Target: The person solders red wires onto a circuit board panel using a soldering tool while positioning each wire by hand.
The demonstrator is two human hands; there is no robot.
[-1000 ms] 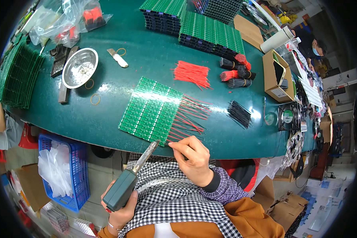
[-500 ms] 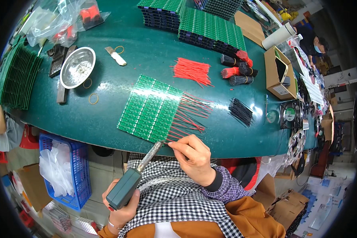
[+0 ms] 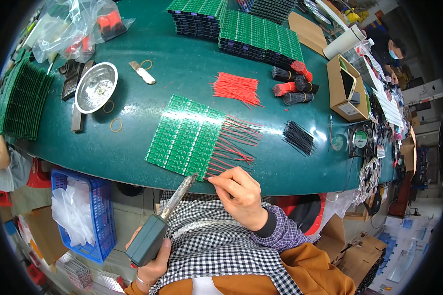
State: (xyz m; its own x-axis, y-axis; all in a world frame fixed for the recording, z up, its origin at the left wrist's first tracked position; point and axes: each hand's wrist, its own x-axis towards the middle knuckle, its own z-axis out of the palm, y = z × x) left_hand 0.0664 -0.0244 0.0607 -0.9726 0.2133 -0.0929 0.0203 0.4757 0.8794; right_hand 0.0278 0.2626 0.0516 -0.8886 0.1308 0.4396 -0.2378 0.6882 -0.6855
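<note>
A green circuit board panel (image 3: 184,135) lies flat on the table, with red and dark wires (image 3: 236,140) fanning out from its right edge. My left hand (image 3: 157,263) is wrapped round the dark green handle of a soldering gun (image 3: 148,240). Its long metal shaft reaches up to the panel's near edge, the tip close to the near right corner. At that corner the thumb and finger of my right hand (image 3: 242,196) pinch the end of a thin wire, which the fingertips mostly hide. Loose red wires (image 3: 236,88) and black wires (image 3: 298,138) lie beyond.
Tall stacks of green boards (image 3: 261,37) stand at the back; more boards (image 3: 24,101) stand on edge at left. A metal bowl (image 3: 96,87), bundled wires (image 3: 296,83), a cardboard box (image 3: 343,101) and a small fan (image 3: 361,140) surround the panel. A blue crate (image 3: 101,221) sits below the table edge.
The soldering gun in my left hand has shifted left and slightly toward me, its tip drawing back from the pinched wire. My right hand has stayed almost still.
</note>
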